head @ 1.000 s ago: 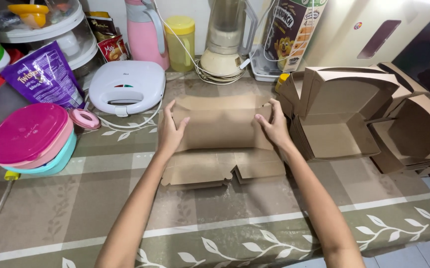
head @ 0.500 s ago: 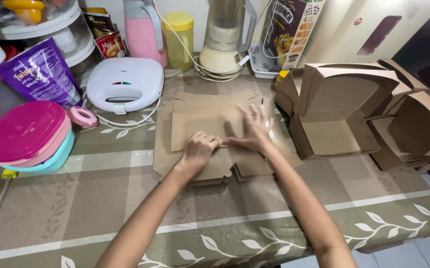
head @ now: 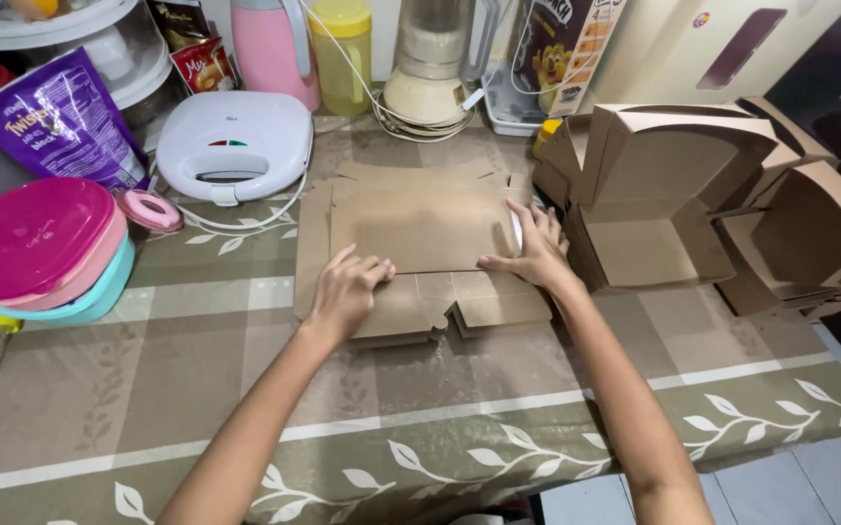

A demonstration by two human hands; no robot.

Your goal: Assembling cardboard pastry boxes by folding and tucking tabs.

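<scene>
Pressing flat brown cardboard blank onto bench: left hand fingers curled, right hand fingers spread, neither gripping; folded boxes right.

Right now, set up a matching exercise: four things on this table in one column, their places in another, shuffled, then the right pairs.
Things:
1. flat cardboard box blank
2. white sandwich maker
3. folded cardboard boxes
4. pink lidded container

Places:
A. at the table's left edge, stacked on a teal container
B. under the left hand and right hand
C. at the right end of the table
D. at the back, in front of the pink jug

Pairs: 1-B, 2-D, 3-C, 4-A
</scene>
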